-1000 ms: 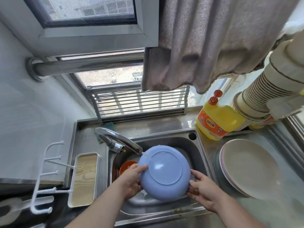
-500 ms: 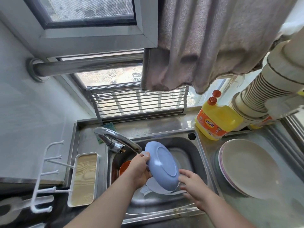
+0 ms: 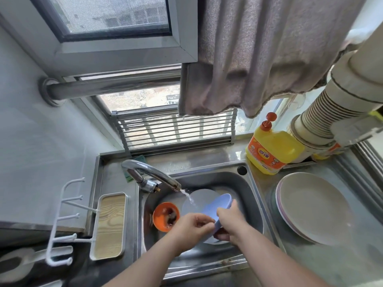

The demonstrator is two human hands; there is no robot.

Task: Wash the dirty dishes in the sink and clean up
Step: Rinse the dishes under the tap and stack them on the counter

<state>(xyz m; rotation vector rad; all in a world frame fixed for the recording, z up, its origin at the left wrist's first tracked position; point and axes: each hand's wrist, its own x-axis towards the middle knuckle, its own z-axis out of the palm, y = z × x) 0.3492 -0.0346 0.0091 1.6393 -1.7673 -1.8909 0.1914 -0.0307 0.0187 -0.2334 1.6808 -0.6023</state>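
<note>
The right hand (image 3: 230,222) is gripping the blue bowl (image 3: 217,206) by its rim over the sink (image 3: 251,195), while the left hand (image 3: 191,226) is pinching its near edge. Water from the tap (image 3: 151,175) is running into it. An orange bowl (image 3: 165,216) is sitting at nine o'clock. At two o'clock, the yellow bottle (image 3: 273,148) is showing an orange label, its writing unreadable.

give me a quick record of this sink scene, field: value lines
held item: blue bowl, tilted under the stream
left hand: at the bowl's near rim
right hand: gripping the bowl's rim
faucet: running
also in sink: orange bowl, pale plate
right counter: stacked plates, yellow detergent bottle
</note>
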